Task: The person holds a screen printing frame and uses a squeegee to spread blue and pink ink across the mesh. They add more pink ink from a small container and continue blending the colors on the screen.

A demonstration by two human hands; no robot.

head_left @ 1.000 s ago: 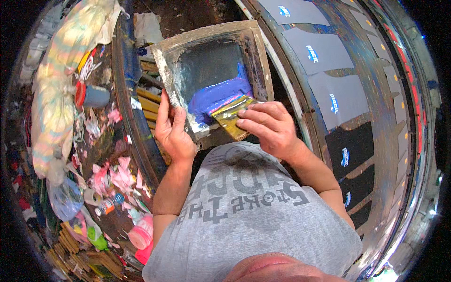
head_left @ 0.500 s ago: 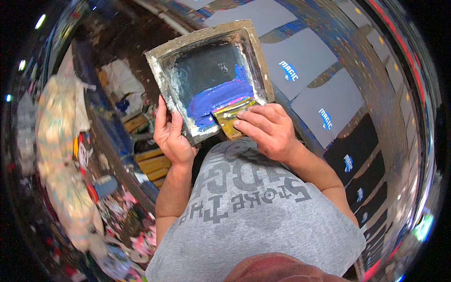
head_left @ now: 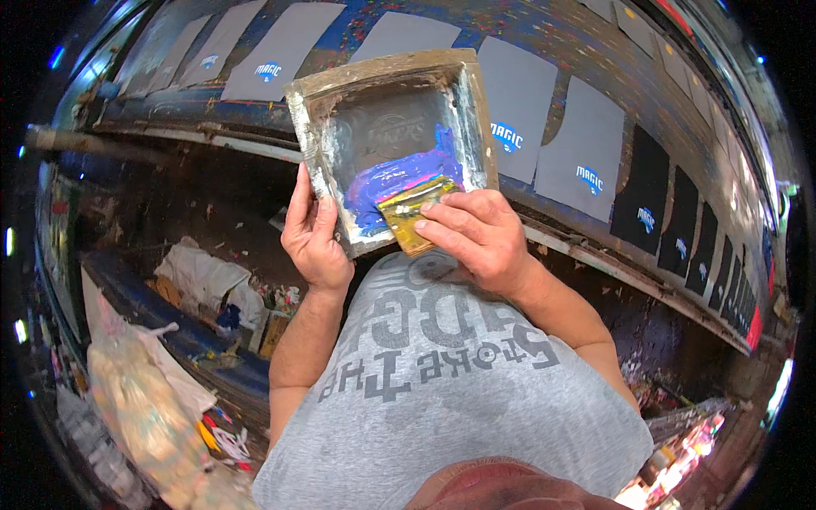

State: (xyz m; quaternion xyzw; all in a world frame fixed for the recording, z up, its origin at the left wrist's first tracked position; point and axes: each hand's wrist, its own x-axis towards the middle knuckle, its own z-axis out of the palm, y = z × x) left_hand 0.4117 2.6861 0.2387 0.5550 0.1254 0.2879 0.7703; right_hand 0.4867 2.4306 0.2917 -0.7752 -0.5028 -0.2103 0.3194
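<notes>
My left hand [head_left: 316,234] grips the lower left side of a screen-printing frame [head_left: 387,65], thumb on the near face and fingers behind. The frame is wooden, smeared with white and tilted in front of my chest. Purple-blue ink [head_left: 399,172] with a pink streak lies thick across the lower part of its dark mesh. My right hand [head_left: 483,234] is closed on a yellow, ink-stained squeegee [head_left: 403,223]. The squeegee's upper edge meets the ink by the frame's lower right side. Fingers under the squeegee are hidden.
Beyond the frame runs a long paint-spotted table [head_left: 561,42] with rows of grey fabric panels [head_left: 580,140] and black panels [head_left: 643,183], many bearing blue-and-white prints. Its near edge [head_left: 629,276] passes close to my right arm. Rags [head_left: 217,285] and a stuffed plastic bag [head_left: 140,391] lie at left.
My view has turned right, so the panel table now stretches across ahead of me and the bag has shifted lower. Both hands keep hold of the frame and squeegee.
</notes>
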